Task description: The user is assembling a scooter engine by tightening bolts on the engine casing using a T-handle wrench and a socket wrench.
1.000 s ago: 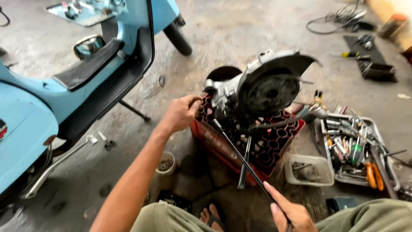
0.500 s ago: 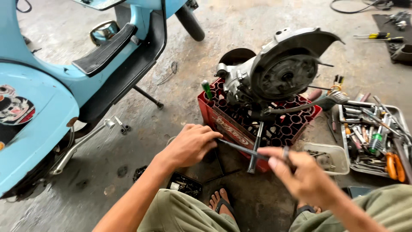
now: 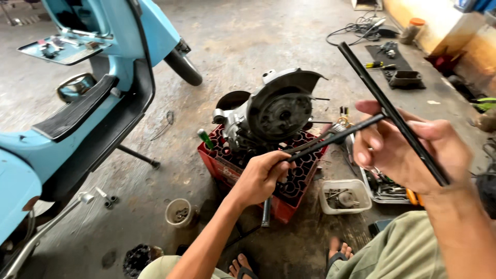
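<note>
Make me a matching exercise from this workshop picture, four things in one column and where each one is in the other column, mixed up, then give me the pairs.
Things:
1. engine
2. long black rod
3. small round cup
4. light blue scooter

Places:
A. on the floor beside the red crate
B. standing at the left of the view
C. in the right hand
D. on top of the red crate

Pairs: 1-D, 2-C, 3-A, 4-B

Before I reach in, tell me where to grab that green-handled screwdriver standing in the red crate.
Take the green-handled screwdriver by its handle, which juts up clear above the red crate at its left corner. Come from the left and above: that side looks open, while the engine crowds its right. The shaft is sunk in the crate, so lifting it along its tilt seems easiest.
</note>
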